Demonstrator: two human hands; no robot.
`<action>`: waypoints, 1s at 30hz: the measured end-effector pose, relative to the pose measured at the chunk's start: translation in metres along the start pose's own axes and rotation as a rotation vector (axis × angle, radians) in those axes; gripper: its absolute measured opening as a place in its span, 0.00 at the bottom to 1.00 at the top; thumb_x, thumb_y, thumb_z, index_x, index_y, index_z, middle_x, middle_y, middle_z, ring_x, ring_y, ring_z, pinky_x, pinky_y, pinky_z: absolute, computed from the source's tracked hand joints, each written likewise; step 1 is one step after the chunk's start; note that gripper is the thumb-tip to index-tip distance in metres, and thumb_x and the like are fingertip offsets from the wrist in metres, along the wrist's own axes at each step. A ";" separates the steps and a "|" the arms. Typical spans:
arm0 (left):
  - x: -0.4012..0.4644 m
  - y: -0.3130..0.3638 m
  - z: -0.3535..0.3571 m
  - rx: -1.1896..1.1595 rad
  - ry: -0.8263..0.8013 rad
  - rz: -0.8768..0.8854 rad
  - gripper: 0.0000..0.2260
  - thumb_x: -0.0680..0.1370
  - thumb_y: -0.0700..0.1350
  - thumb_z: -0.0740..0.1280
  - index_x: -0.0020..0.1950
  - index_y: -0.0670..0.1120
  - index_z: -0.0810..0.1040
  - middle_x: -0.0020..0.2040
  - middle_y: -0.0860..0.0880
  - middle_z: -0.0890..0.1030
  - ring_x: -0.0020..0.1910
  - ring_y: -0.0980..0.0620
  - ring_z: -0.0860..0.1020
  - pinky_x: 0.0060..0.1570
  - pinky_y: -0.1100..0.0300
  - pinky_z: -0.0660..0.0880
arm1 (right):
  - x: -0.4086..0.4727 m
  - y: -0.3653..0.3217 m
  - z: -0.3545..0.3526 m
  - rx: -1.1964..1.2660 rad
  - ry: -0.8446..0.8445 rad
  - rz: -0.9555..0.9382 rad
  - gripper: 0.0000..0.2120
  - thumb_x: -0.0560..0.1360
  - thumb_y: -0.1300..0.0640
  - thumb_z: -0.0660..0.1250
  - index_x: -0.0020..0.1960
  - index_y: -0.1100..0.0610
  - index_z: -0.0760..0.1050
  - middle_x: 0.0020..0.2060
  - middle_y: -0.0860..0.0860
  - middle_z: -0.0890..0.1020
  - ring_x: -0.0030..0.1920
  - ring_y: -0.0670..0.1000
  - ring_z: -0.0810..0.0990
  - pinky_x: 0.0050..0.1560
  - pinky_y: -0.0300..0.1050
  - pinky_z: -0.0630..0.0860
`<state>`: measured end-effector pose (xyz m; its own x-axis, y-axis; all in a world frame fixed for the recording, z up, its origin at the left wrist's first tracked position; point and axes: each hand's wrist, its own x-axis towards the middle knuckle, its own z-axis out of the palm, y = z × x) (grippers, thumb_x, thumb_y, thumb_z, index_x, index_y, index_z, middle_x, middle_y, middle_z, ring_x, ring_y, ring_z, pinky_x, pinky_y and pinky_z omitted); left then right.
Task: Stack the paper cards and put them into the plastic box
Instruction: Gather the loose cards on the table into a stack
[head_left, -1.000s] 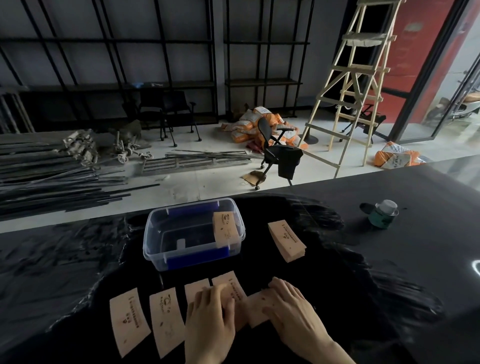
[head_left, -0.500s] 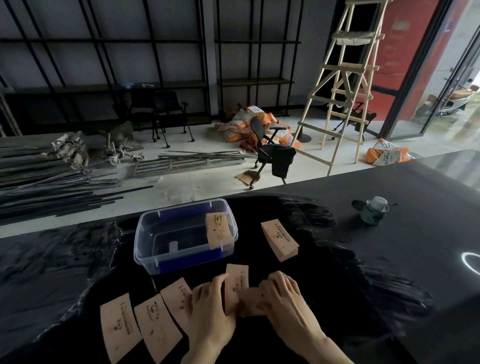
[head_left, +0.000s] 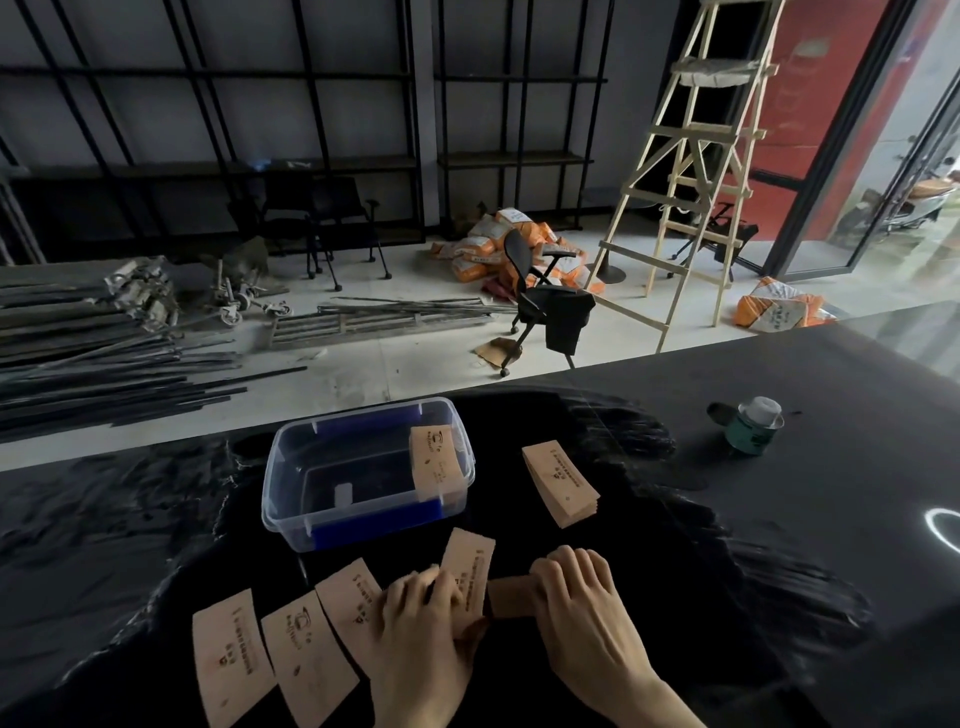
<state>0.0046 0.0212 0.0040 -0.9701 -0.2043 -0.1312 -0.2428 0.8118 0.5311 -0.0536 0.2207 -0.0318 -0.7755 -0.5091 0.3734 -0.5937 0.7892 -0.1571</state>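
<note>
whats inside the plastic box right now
The plastic box holds paper cards leaning against its right wall. How many cannot be told. The rest looks empty.

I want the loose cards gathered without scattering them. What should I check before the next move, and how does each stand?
1. Box open, no lid on it: ok.
2. Room left in box beside the cards already inside: ok.
3. Left hand flat on a loose card: ok.
4. Right hand pressing another card: ok.
5. Loose cards squared into one pile: not ok, three lie fanned at left.
6. Side stack tidy, clear of the hands: ok.
</note>
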 end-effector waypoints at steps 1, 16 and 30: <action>0.001 -0.001 -0.002 -0.030 0.004 -0.010 0.10 0.75 0.59 0.70 0.53 0.62 0.72 0.62 0.62 0.72 0.68 0.55 0.68 0.71 0.53 0.64 | 0.000 -0.001 0.001 -0.013 -0.011 -0.023 0.10 0.78 0.53 0.65 0.58 0.53 0.74 0.51 0.50 0.77 0.50 0.53 0.77 0.60 0.51 0.73; 0.015 -0.009 -0.025 -0.613 -0.278 0.031 0.18 0.83 0.37 0.58 0.63 0.56 0.79 0.61 0.53 0.82 0.59 0.61 0.80 0.55 0.72 0.76 | 0.016 -0.009 0.018 -0.056 -0.023 -0.172 0.27 0.80 0.46 0.60 0.75 0.57 0.64 0.70 0.54 0.73 0.76 0.57 0.64 0.78 0.52 0.56; -0.004 -0.048 -0.037 0.263 0.236 -0.540 0.45 0.66 0.72 0.64 0.79 0.54 0.59 0.74 0.52 0.70 0.74 0.47 0.63 0.72 0.47 0.58 | 0.049 -0.041 0.022 -0.023 -0.166 -0.260 0.19 0.73 0.47 0.72 0.60 0.55 0.76 0.54 0.50 0.83 0.61 0.53 0.82 0.69 0.48 0.74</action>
<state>0.0206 -0.0371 0.0104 -0.6919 -0.7122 -0.1186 -0.7182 0.6618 0.2150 -0.0722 0.1561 -0.0273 -0.6239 -0.7425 0.2437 -0.7732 0.6318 -0.0547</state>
